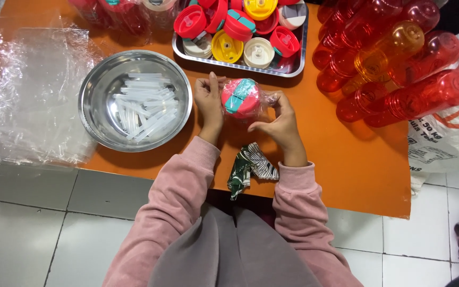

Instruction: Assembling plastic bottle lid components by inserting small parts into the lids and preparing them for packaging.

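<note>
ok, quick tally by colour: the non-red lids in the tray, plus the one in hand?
Yellow lids in the tray: 2
Cream or white lids in the tray: 3
Red-and-teal lid, in clear wrap, held between left hand and right hand: 1
Total: 6
</note>
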